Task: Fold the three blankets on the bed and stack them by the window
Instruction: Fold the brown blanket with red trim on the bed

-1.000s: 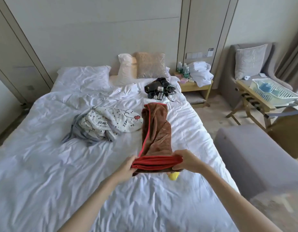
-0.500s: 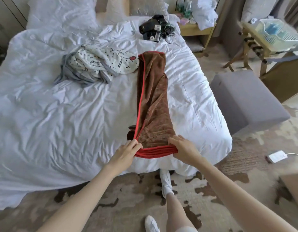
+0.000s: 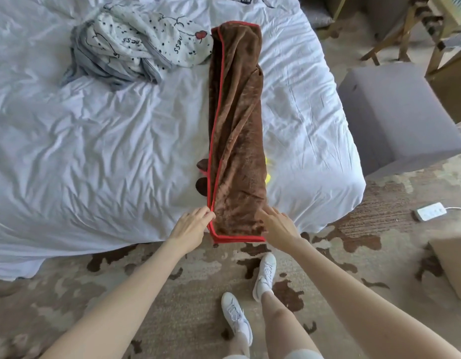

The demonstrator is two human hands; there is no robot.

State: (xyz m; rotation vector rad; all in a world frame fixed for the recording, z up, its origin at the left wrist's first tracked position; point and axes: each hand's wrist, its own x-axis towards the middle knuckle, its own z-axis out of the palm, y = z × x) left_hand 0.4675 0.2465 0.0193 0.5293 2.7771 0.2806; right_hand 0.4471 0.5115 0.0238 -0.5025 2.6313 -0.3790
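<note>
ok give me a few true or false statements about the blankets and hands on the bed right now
1. The brown blanket lies as a long narrow strip. True.
2. The left hand touches its red-trimmed edge. True.
3. The spotted blanket is neatly folded. False: it lies crumpled.
4. The right hand is lifting the brown blanket high off the bed. False: its fingers rest on the near end.
5. The brown blanket lies on the grey ottoman. False: it is on the bed.

Two blankets, brown blanket (image 3: 237,130) and spotted blanket (image 3: 146,40); two hands; two shoes.
</note>
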